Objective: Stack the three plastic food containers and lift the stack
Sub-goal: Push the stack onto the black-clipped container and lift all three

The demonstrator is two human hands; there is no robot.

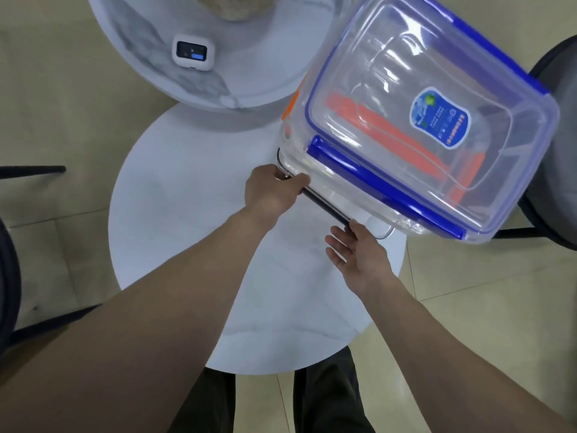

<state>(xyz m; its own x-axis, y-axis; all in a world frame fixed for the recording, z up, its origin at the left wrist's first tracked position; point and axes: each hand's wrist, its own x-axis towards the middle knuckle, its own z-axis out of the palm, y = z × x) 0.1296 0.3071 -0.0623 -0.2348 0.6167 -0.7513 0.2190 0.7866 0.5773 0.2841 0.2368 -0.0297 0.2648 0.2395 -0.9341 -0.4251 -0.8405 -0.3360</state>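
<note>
Three clear plastic containers are stacked and tilted, high above the right side of the white round table (187,232). The top container (437,98) has blue clips and a blue label. Through it shows the middle container (393,132) with orange clips. The bottom container (324,195) has a dark rim. My left hand (271,192) grips that dark rim at the stack's near-left corner. At the near corner, my right hand (359,254) has its thumb touching the rim, its fingers spread and wrapped around nothing.
A marble round table (131,42) at the back carries a small white device (193,53) and a beige object. Dark chairs stand at the right (559,126) and left (9,276). My legs are below the table's near edge.
</note>
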